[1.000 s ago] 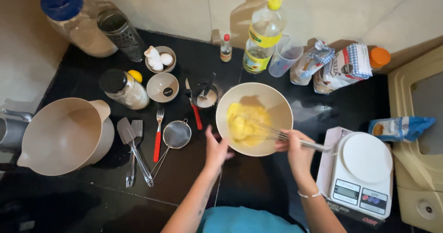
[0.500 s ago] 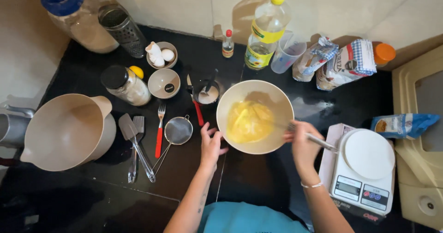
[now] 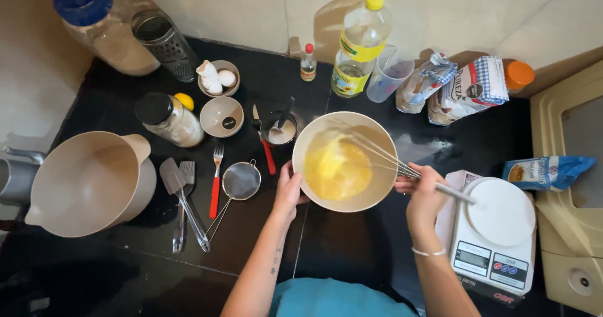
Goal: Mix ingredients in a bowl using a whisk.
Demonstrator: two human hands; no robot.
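Observation:
A cream mixing bowl stands on the black counter, holding yellow batter. My left hand grips the bowl's near left rim. My right hand is closed around the handle of a metal whisk, whose wires reach into the batter and look blurred. The whisk's handle end sticks out over a white kitchen scale at the right.
A large beige jug bowl sits at left, with spatulas, a red-handled fork and a small sieve beside it. Behind stand an oil bottle, measuring cup, flour bags, jars, an egg bowl and a grater.
The whisk has swept around inside the bowl and the batter has shifted from lumps at the left to a smoother pool. My left hand stays on the rim.

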